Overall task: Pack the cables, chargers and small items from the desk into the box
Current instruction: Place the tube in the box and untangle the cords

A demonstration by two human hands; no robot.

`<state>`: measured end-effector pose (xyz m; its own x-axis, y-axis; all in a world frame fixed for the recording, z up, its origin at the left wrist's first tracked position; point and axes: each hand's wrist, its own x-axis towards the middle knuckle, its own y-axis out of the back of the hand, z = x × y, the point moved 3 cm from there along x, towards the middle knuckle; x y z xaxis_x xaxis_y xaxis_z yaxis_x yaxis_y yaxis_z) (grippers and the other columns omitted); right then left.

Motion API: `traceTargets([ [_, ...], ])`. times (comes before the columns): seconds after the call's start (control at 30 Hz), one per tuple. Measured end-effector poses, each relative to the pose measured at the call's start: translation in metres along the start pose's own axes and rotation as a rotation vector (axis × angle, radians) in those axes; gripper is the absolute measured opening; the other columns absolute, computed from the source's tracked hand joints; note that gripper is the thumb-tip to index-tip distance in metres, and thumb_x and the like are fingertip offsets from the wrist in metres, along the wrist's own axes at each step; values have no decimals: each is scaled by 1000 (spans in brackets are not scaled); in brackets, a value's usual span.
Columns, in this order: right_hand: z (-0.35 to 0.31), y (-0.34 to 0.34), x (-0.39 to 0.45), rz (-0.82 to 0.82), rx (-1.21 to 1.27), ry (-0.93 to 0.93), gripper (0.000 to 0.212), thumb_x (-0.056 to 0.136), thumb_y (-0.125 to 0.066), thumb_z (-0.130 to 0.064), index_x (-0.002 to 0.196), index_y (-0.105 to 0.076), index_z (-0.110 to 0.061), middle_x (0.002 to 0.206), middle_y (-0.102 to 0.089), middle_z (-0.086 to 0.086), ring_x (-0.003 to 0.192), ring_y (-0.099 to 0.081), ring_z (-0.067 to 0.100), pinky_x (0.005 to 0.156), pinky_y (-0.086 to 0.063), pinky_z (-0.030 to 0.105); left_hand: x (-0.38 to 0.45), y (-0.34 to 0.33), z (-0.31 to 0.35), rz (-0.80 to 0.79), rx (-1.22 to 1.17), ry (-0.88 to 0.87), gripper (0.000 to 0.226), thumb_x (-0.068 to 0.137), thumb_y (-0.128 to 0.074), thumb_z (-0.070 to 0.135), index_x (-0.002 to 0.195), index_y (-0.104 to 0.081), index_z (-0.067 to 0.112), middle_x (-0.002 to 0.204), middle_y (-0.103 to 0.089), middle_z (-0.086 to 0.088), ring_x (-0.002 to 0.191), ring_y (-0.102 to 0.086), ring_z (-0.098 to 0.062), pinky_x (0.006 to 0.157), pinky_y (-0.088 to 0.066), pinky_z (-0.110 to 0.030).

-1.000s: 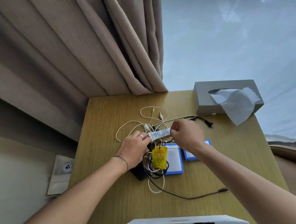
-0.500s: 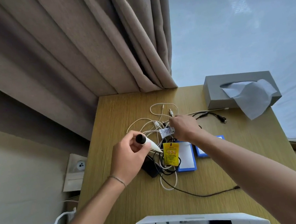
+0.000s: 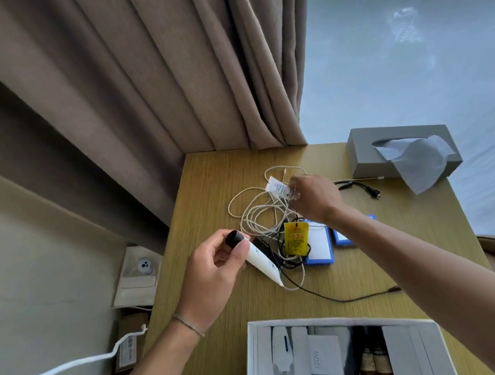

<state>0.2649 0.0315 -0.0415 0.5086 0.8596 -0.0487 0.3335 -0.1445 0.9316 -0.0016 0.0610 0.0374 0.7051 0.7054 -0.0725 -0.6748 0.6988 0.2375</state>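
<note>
At six o'clock, nearest you, the open white box [image 3: 255,367] sits at the counter's [image 3: 218,338] near edge, already holding white packs, one marked 120W, and small brown bottles. Just beyond it at nine o'clock, your left hand [image 3: 213,274] pinches the black-capped end of a white tube [image 3: 259,258], whose tail slants down toward the cables. A black cable [image 3: 338,297] trails out toward three o'clock. At the centre lie a yellow tag [image 3: 296,238] and two blue-edged cards [image 3: 319,247] under the tangle. Farther on, toward twelve, your right hand [image 3: 314,197] has its grip curled round a small crinkled clear wrapper [image 3: 282,190] with a printed white label, above the loops of white cable [image 3: 260,214]. At two o'clock stands a grey tissue box [image 3: 367,152], and behind everything hangs the curtain [image 3: 188,67].
</note>
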Motion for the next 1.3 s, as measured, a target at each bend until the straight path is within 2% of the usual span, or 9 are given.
traceTargets([
  [0.13, -28, 25, -49, 61, 193, -3, 22, 82, -74, -26, 103, -74, -19, 92, -74, 2, 78, -65, 23, 64, -52, 34, -31, 5, 4, -26, 69, -3, 21, 90, -65, 39, 97, -72, 21, 87, -71, 4, 83, -66, -16, 78, -56, -41],
  [0.23, -44, 37, -85, 69, 302, -45, 27, 79, -78, -28, 104, -75, -17, 94, -73, -2, 80, -65, 17, 61, -46, 28, -51, 3, 7, -63, 158, -53, 22, 88, -66, 44, 98, -72, 26, 90, -72, 11, 84, -67, -9, 77, -57, -31],
  [0.3, -52, 41, -111, 56, 343, -80, 29, 78, -79, -29, 103, -75, -17, 94, -73, -3, 82, -65, 15, 62, -49, 29, -64, 2, 7, -117, 210, -102, 18, 90, -69, 38, 102, -72, 24, 92, -71, 11, 86, -67, -8, 77, -57, -29],
  [0.5, -62, 38, -186, 26, 466, -183, 20, 76, -82, -25, 90, -70, -20, 80, -66, -12, 67, -67, 15, 52, -57, 28, -106, -13, -4, -411, 426, -231, 20, 89, -72, 25, 109, -70, 26, 99, -62, 20, 88, -64, -2, 77, -56, -23],
  [0.67, -57, 32, -225, -27, 550, -227, 19, 78, -84, -23, 89, -69, -17, 83, -68, -8, 58, -69, 10, 48, -55, 21, -128, -32, -19, -561, 619, -261, 18, 91, -69, 25, 108, -68, 23, 101, -64, 11, 87, -62, -9, 81, -55, -34],
  [0.8, -54, 24, -251, -71, 614, -212, 19, 78, -85, -24, 88, -70, -21, 79, -67, -7, 55, -61, -3, 48, -48, 15, -149, -46, -34, -613, 768, -282, 24, 92, -67, 26, 116, -66, 25, 108, -66, 9, 92, -64, -13, 82, -56, -31],
  [1.03, -40, 13, -276, -155, 679, -205, 16, 81, -82, -24, 90, -68, -25, 87, -69, 2, 61, -64, 5, 49, -48, 10, -187, -66, -57, -826, 1165, -584, 27, 96, -57, 25, 122, -64, 18, 115, -63, -1, 95, -62, -20, 84, -55, -35],
  [1.13, -37, 4, -282, -244, 654, -202, 23, 81, -82, -29, 99, -71, -18, 84, -69, -5, 57, -63, -5, 45, -43, 9, -189, -74, -60, -913, 1308, -589, 28, 93, -53, 9, 116, -65, 16, 112, -61, -4, 90, -61, -23, 79, -55, -39],
  [1.3, -34, -9, -289, -370, 624, -214, 22, 81, -80, -38, 95, -71, -24, 89, -73, -3, 58, -64, 3, 49, -48, 17, -189, -77, -71, -1047, 1339, -392, 41, 88, -53, -2, 122, -65, 18, 125, -57, -3, 95, -62, -28, 82, -54, -40],
])
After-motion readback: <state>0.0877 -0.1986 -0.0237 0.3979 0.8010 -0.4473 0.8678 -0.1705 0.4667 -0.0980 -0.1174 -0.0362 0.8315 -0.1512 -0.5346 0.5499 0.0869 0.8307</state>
